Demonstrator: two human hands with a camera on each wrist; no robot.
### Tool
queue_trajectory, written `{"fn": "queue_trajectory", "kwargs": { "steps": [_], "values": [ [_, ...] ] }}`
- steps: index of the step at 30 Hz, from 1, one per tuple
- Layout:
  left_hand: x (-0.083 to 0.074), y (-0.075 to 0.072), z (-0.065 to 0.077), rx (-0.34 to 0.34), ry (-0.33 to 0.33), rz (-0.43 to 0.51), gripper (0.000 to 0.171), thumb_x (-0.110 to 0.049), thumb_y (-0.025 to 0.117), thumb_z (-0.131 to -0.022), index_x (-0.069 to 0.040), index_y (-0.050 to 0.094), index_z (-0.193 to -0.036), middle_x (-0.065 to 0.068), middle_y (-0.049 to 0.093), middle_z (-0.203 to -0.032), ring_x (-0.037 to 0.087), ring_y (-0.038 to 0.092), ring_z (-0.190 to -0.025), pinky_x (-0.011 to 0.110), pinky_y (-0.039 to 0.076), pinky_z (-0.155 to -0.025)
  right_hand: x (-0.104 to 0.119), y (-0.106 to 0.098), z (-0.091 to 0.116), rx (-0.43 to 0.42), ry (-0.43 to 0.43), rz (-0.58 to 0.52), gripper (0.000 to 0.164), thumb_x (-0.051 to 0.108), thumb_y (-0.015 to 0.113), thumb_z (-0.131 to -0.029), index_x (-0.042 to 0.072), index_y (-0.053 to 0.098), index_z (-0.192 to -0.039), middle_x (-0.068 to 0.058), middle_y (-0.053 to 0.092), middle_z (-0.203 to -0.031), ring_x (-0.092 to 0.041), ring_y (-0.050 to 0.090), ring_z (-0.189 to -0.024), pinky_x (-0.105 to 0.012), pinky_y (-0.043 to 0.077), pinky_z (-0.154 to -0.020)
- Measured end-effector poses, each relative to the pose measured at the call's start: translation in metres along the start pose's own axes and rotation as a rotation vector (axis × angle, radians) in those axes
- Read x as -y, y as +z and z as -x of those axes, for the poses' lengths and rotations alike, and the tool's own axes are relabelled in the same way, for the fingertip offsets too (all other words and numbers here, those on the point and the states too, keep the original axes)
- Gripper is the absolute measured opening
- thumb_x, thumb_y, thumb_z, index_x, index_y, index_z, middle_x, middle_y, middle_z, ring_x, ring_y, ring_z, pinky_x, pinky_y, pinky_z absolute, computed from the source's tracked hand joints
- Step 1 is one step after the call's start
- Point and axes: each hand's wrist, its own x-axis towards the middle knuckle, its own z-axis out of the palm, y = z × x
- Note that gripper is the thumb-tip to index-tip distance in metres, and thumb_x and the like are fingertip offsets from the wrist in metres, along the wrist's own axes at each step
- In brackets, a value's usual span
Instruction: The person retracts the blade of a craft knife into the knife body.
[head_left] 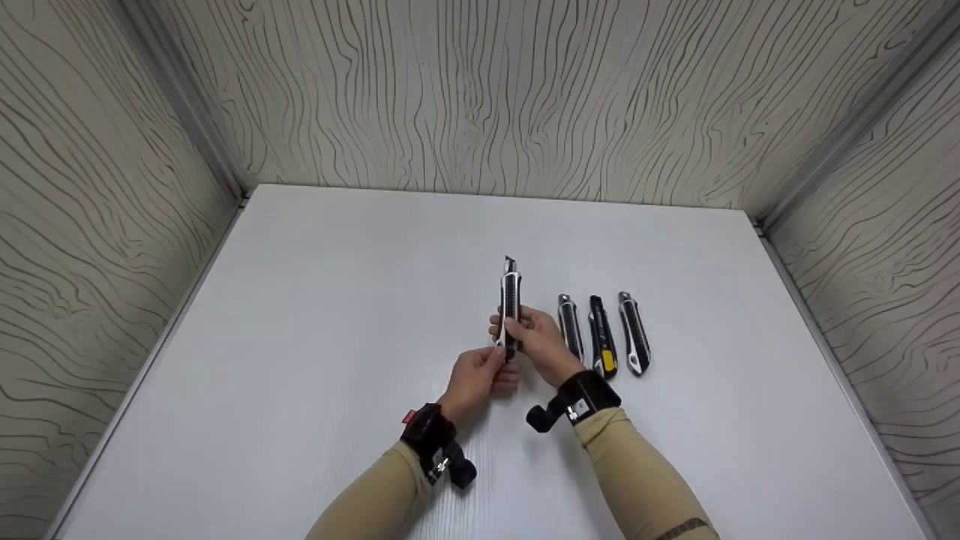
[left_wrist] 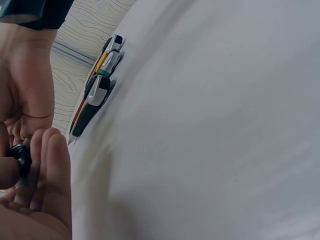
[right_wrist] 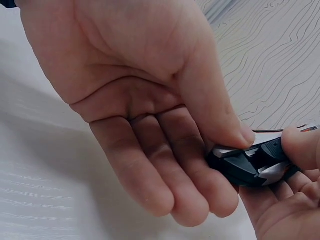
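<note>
Above the white table, both hands hold a silver-and-black snap-off utility knife (head_left: 511,294), its dark blade tip pointing away from the person. My right hand (head_left: 546,345) grips the knife's middle, fingers behind it and thumb on top. In the right wrist view that thumb (right_wrist: 302,147) lies at the black slider (right_wrist: 272,151). My left hand (head_left: 474,377) pinches the tail end between thumb and index finger; its other fingers (right_wrist: 150,185) extend below. The left wrist view shows just the knife's dark end (left_wrist: 21,156) between the hands.
Three more utility knives lie side by side to the right: a silver-and-black one (head_left: 569,326) partly behind the right hand, a black one with a yellow part (head_left: 600,330), and another silver-and-black one (head_left: 634,334). Wood-patterned panels (head_left: 465,97) enclose the table (head_left: 337,300) on three sides.
</note>
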Motion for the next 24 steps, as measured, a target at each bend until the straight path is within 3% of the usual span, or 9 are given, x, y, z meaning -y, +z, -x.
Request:
{"fn": "queue_trajectory", "kwargs": {
  "steps": [8, 15, 24],
  "values": [
    [0.0014, 0.0003, -0.0029, -0.008, -0.006, 0.016, 0.035, -0.013, 0.046, -0.103, 0.019, 0.057, -0.109, 0.014, 0.070, -0.088, 0.012, 0.067, -0.073, 0.029, 0.061, -0.073, 0.0003, 0.0003, -0.0012, -0.008, 0.010, -0.002, 0.037, 0.003, 0.048, -0.099, -0.013, 0.045, -0.133, -0.019, 0.067, -0.117, -0.013, 0.067, -0.095, -0.026, 0.055, -0.085],
    [0.0021, 0.0005, -0.0035, -0.016, 0.001, -0.012, 0.035, -0.013, 0.045, -0.104, 0.020, 0.058, -0.109, 0.024, 0.071, -0.095, 0.014, 0.069, -0.075, 0.032, 0.062, -0.075, 0.0004, -0.0002, -0.0009, 0.007, 0.004, -0.002, 0.039, 0.003, 0.048, -0.099, -0.014, 0.043, -0.133, -0.021, 0.066, -0.119, -0.013, 0.067, -0.095, -0.026, 0.055, -0.087],
    [0.0026, 0.0009, -0.0030, -0.026, 0.002, -0.017, 0.036, -0.015, 0.045, -0.104, 0.018, 0.058, -0.109, 0.026, 0.071, -0.096, 0.015, 0.070, -0.076, 0.035, 0.062, -0.076, 0.0010, -0.0016, 0.0007, 0.009, 0.020, 0.020, 0.039, 0.002, 0.048, -0.099, -0.012, 0.045, -0.135, -0.021, 0.065, -0.122, -0.013, 0.067, -0.098, -0.029, 0.054, -0.092]
  ]
}}
